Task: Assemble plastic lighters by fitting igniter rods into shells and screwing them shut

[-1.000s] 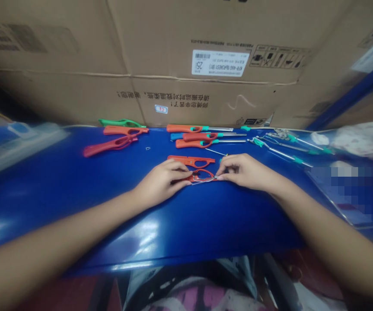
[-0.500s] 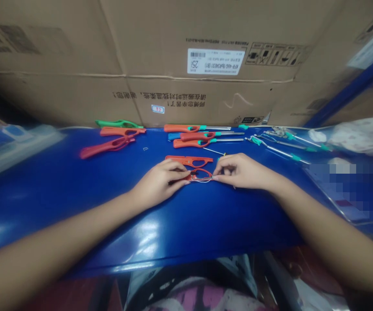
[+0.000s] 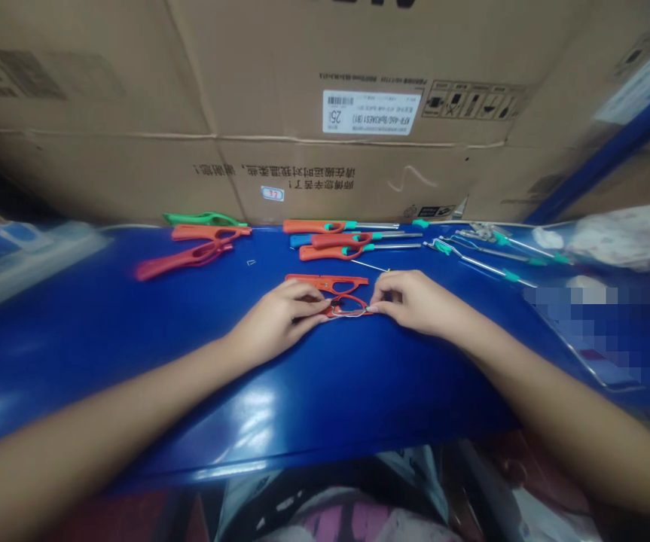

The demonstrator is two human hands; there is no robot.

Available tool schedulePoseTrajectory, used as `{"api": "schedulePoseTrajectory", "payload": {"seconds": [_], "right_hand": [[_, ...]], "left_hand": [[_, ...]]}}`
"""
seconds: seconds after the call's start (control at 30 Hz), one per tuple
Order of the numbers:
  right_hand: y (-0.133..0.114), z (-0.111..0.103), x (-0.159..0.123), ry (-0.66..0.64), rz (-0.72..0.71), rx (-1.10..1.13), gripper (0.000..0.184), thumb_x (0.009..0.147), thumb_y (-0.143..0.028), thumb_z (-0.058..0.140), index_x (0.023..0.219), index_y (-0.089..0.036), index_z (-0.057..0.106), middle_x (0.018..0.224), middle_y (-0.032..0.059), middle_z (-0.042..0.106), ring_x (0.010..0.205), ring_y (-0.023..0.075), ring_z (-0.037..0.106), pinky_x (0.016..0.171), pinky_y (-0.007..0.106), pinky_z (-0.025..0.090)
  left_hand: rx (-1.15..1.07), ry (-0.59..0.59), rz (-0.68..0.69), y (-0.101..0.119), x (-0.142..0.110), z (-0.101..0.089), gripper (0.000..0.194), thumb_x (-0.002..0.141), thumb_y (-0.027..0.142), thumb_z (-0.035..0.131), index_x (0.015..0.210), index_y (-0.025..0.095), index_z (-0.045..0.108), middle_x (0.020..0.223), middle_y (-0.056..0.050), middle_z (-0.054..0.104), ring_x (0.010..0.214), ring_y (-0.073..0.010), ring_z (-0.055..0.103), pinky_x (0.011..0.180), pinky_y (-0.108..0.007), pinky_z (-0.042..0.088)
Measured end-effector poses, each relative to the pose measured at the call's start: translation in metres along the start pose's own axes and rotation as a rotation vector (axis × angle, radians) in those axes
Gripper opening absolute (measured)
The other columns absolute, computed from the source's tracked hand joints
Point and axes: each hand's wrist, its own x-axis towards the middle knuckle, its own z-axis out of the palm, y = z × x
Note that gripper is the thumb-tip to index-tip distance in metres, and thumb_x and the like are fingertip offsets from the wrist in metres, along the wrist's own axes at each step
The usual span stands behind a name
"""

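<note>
My left hand [image 3: 282,312] pinches the handle end of an orange lighter shell half [image 3: 352,298] on the blue table, covering much of it. A thin pale wire [image 3: 352,315] runs along the lower edge of its trigger loop. At the loop's right end, my right hand [image 3: 409,301] has thumb and index finger pressed together on the wire's end; the exact contact is partly hidden. Just behind lies another orange shell half [image 3: 333,283], with an oval opening. A screwdriver [image 3: 370,265] with a thin shaft lies behind my right hand, its handle mostly hidden.
Long-necked lighters [image 3: 330,252] lie at the back centre. Green, orange and red handle shells [image 3: 186,260] are at back left. Metal lighter tubes [image 3: 483,267] with teal collars lie at right, near a clear-edged flat item [image 3: 601,380]. A cardboard box [image 3: 279,68] stands behind the table [image 3: 189,421].
The wire by the shell half has been drawn in closer to the trigger loop. My right fingers have shifted slightly at its right end; the left hand keeps its grip. The view has shifted slightly.
</note>
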Motion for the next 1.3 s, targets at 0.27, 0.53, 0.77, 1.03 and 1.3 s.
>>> {"api": "schedulePoseTrajectory", "payload": {"seconds": [0.27, 0.53, 0.77, 1.03, 1.3], "right_hand": [[0.006, -0.002, -0.001, -0.005, 0.021, 0.030, 0.012, 0.083, -0.020, 0.072, 0.071, -0.020, 0.069, 0.080, 0.0019, 0.069, 0.071, 0.0150, 0.058, 0.066, 0.028, 0.040], [0.008, -0.008, 0.002, -0.126, 0.140, 0.166, 0.015, 0.082, -0.033, 0.070, 0.079, -0.019, 0.075, 0.063, -0.0009, 0.063, 0.054, 0.0110, 0.045, 0.053, 0.025, 0.034], [0.004, -0.005, 0.005, -0.108, 0.186, 0.086, 0.014, 0.081, -0.028, 0.070, 0.071, -0.019, 0.070, 0.064, 0.0001, 0.064, 0.057, 0.0122, 0.050, 0.056, 0.026, 0.036], [0.001, 0.000, 0.001, -0.056, -0.151, 0.105, 0.009, 0.087, -0.021, 0.064, 0.095, -0.018, 0.068, 0.087, 0.0028, 0.066, 0.063, 0.0114, 0.049, 0.066, 0.027, 0.042], [0.000, 0.014, 0.002, -0.020, -0.347, 0.110, 0.004, 0.090, -0.023, 0.065, 0.093, -0.020, 0.067, 0.089, 0.0018, 0.063, 0.064, 0.0116, 0.048, 0.063, 0.025, 0.039]], "left_hand": [[-0.006, -0.010, -0.004, 0.002, 0.001, 0.000, 0.020, 0.094, 0.026, 0.065, 0.110, 0.020, 0.076, 0.106, -0.009, 0.073, 0.099, -0.0224, 0.067, 0.088, -0.039, 0.056], [0.003, -0.008, -0.005, 0.002, 0.000, 0.001, 0.022, 0.096, 0.025, 0.063, 0.114, 0.018, 0.072, 0.106, -0.009, 0.072, 0.100, -0.0219, 0.065, 0.090, -0.039, 0.055], [-0.013, -0.034, -0.044, 0.005, -0.001, 0.001, 0.026, 0.096, 0.026, 0.060, 0.120, 0.020, 0.068, 0.112, -0.010, 0.071, 0.105, -0.0242, 0.064, 0.093, -0.042, 0.054], [-0.091, -0.098, -0.054, 0.009, 0.001, -0.001, 0.022, 0.097, 0.018, 0.054, 0.117, 0.018, 0.062, 0.114, -0.010, 0.065, 0.110, -0.0233, 0.060, 0.099, -0.042, 0.051], [-0.127, -0.092, -0.017, 0.012, 0.000, -0.002, 0.019, 0.097, 0.020, 0.056, 0.113, 0.019, 0.065, 0.112, -0.008, 0.064, 0.109, -0.0203, 0.060, 0.099, -0.036, 0.050]]}}
